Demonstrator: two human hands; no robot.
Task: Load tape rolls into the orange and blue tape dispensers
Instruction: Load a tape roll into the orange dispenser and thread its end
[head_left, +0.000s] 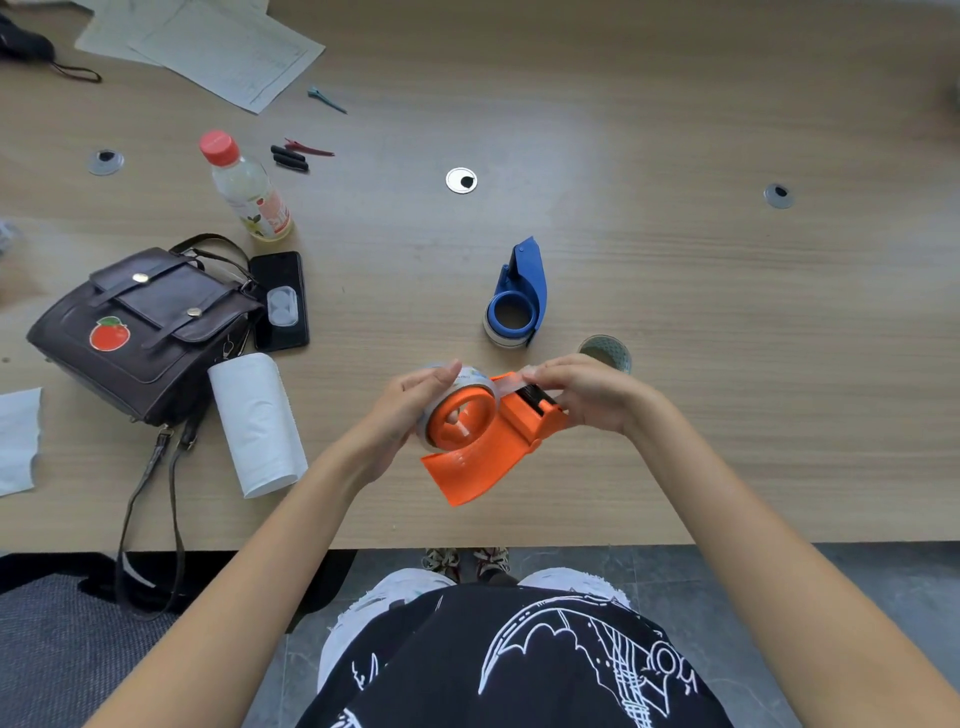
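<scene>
Orange dispenser (483, 441): glossy plastic, round hub, curved ribbed handle; held above the table's (675, 312) near edge.
Tape roll (470, 384): clear, seated around the orange hub.
Left hand (415, 410): fingers wrapped on the roll's rim.
Right hand (576, 389): fingertips pinched on the clear tape strip (506, 383) by the black cutter.
Blue dispenser (517, 296): lying on woodgrain tabletop, roll loaded.
Spare roll (608, 352): just behind the right hand.

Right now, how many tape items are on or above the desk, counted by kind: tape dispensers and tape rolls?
Tape dispensers: 2, the orange dispenser held in both hands and the blue dispenser on the desk.
Tape rolls: 3, the roll on the orange dispenser, the roll on the blue dispenser, the loose roll behind the right hand.
Total: 5
</scene>
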